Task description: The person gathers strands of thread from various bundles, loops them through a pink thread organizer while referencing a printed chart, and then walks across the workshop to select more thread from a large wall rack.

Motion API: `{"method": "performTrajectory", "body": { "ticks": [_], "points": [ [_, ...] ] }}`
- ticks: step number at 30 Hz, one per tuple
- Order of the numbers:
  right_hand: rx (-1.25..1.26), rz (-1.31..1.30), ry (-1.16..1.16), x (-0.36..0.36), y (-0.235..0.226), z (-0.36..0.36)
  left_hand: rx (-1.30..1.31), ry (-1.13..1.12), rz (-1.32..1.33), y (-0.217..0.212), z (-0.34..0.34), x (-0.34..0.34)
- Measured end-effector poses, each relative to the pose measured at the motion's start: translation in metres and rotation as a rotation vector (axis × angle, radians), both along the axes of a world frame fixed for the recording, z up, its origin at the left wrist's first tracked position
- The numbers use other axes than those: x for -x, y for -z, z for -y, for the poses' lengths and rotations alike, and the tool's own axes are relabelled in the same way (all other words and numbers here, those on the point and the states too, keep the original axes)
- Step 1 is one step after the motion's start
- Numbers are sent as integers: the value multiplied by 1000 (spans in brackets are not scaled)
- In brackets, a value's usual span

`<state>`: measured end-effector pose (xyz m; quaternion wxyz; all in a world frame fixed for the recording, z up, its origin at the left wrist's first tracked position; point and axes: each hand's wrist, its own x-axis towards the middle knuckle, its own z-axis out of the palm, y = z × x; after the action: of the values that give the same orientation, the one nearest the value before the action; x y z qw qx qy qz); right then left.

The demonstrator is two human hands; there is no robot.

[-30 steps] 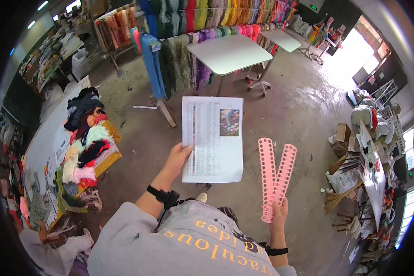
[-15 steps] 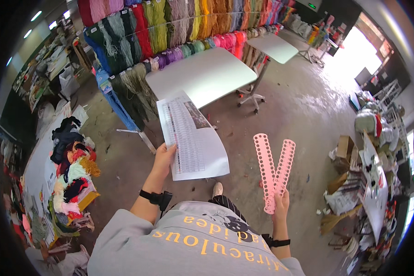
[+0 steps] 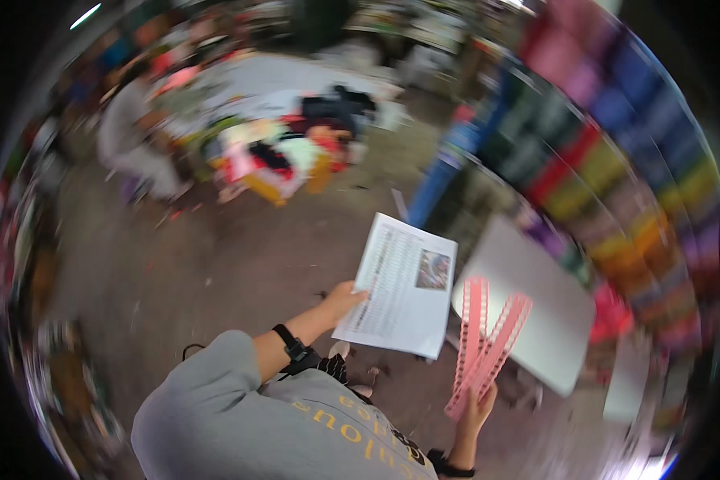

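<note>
My left hand (image 3: 348,301) is closed on the left edge of a white paper sheet (image 3: 396,312), which carries a printed table and a small colour picture. On the right, my right hand (image 3: 478,408) grips two long pink strips (image 3: 485,352) with rows of holes along their edges. The strips cross near my fingers and fan apart into a V at the far end. Paper and strips are close together but held separately, in front of my body.
A white tabletop (image 3: 528,308) stands just beyond the strips. Racks of coloured yarn hanks (image 3: 592,168) rise at right. A heap of coloured yarn (image 3: 288,152) lies on a white table farther off, with a seated person (image 3: 140,128) beside it. Much is motion-blurred.
My view has swung left, so the yarn racks and white table now appear at right and the yarn heap near upper middle. Both hands keep their holds, with paper and strips nearer each other.
</note>
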<state>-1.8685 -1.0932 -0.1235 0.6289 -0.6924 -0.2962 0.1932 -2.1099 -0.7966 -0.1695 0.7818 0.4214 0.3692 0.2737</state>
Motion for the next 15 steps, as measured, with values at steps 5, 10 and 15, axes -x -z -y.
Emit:
{"method": "performTrajectory", "body": {
  "ticks": [5, 10, 15],
  "points": [
    [43, -163, -465, 16, -10, -50, 55, -430, -161, -63, 38, 103],
    [65, -43, -778, 98, 5, -180, 4, -840, -176, -24, 46, 288],
    [267, 38, -947, 214, 60, -281, -6, -1039, -162, -19, 55, 437]
  ]
}}
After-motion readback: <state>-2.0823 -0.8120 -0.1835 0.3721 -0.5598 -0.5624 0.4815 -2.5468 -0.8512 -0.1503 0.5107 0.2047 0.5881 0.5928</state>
